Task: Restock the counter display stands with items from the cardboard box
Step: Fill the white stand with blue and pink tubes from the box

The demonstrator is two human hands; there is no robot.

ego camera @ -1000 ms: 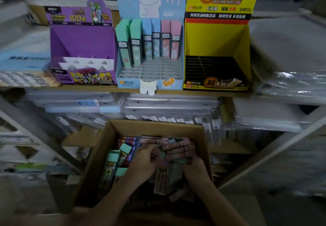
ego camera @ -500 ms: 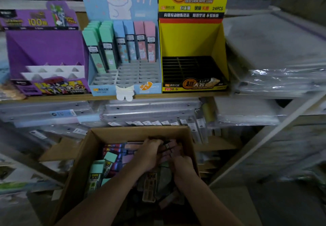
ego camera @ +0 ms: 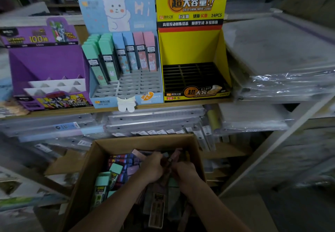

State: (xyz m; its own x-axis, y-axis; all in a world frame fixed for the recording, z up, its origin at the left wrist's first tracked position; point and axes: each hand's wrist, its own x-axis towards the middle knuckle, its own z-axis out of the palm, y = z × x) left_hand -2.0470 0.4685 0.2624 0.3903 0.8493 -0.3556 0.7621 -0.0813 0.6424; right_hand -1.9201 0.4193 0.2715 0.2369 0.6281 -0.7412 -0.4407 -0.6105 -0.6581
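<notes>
Left hand (ego camera: 154, 166) and right hand (ego camera: 183, 170) curling round pink cases (ego camera: 174, 156) inside cardboard box (ego camera: 145, 141). Blue stand (ego camera: 125, 86) sitting part filled, back rows only. Yellow stand (ego camera: 195, 79) and purple stand (ego camera: 47, 72) showing bare slots. Judging task early, most restocking remaining.

The box (ego camera: 126, 143) in front of me is plain brown cardboard, matt and unprinted. The cases (ego camera: 116, 168) under my fingers (ego camera: 158, 157) are smooth plastic. The purple stand (ego camera: 45, 63), blue stand (ego camera: 112, 12) and yellow stand (ego camera: 190, 48) are printed card with a faint sheen. The wrap (ego camera: 290, 83) to my right is glossy, crinkled film.
</notes>
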